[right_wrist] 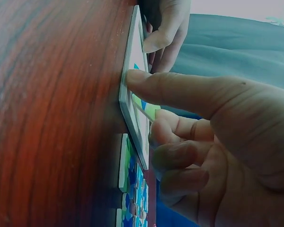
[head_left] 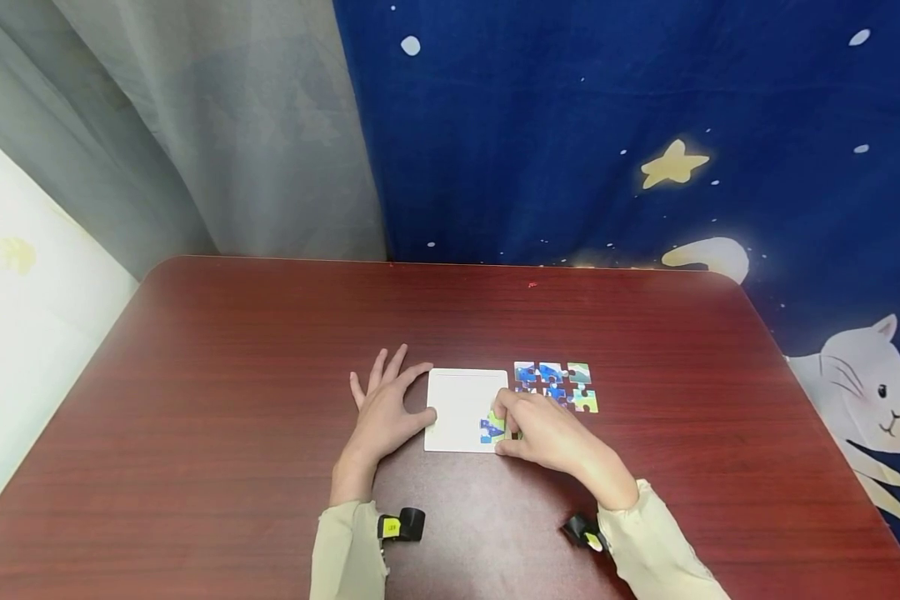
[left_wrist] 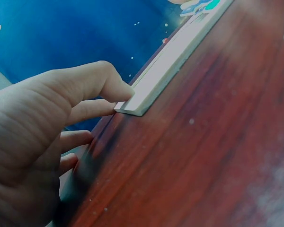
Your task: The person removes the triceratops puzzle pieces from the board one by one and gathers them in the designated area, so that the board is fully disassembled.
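Observation:
A white square puzzle board (head_left: 457, 408) lies on the table. My left hand (head_left: 385, 417) is at its left side, fingers spread, with the thumb touching the edge and the index fingertip by the far corner. At the board's near right corner, my right hand (head_left: 547, 429) has curled fingers. Its thumb (right_wrist: 144, 80) rests on the board's rim, and the index fingertip touches a blue-and-green jigsaw piece (head_left: 492, 427). In the right wrist view that piece looks tilted up from the board. The hand partly hides it.
Several loose jigsaw pieces (head_left: 551, 372) lie grouped right of the board, some behind the right hand. The reddish-brown table (head_left: 270, 375) runs back to a blue curtain (head_left: 570, 125) and a grey curtain (head_left: 270, 125). A tiny red bit (head_left: 532, 285) lies near the far edge.

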Motion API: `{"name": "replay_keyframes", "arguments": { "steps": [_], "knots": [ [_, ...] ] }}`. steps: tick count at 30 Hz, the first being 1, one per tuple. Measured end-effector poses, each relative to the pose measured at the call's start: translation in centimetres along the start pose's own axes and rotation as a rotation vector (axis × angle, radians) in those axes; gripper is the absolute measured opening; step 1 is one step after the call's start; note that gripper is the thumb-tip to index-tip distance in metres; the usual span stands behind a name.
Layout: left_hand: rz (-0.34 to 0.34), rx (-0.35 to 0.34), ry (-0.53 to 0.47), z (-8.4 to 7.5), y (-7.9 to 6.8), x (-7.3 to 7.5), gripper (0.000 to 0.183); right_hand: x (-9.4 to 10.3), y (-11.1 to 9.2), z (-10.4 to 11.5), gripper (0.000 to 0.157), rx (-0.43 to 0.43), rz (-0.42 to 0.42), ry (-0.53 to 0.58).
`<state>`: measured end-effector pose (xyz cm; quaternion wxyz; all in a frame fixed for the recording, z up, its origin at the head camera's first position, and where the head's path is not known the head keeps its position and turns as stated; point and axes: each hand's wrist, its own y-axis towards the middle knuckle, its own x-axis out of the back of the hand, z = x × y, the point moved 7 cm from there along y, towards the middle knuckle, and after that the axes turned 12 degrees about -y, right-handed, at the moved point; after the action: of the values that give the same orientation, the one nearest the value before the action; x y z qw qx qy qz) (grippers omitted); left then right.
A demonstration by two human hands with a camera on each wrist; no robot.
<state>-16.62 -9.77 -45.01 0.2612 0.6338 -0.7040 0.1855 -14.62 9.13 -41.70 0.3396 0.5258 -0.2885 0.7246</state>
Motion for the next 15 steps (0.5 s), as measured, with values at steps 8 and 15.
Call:
{"name": "replay_keyframes", "arguments": {
  "steps": [8,15],
  "knots": [
    [0.0,-0.004,-0.002,-0.05,-0.02,-0.01,0.06,0.12,0.05,0.08,0.033,0.032,-0.026,-0.01],
    [-0.002,-0.006,0.0,-0.02,-0.06,0.0,0.06,0.13,0.06,-0.1,0.032,0.041,-0.032,-0.021]
  ]
}}
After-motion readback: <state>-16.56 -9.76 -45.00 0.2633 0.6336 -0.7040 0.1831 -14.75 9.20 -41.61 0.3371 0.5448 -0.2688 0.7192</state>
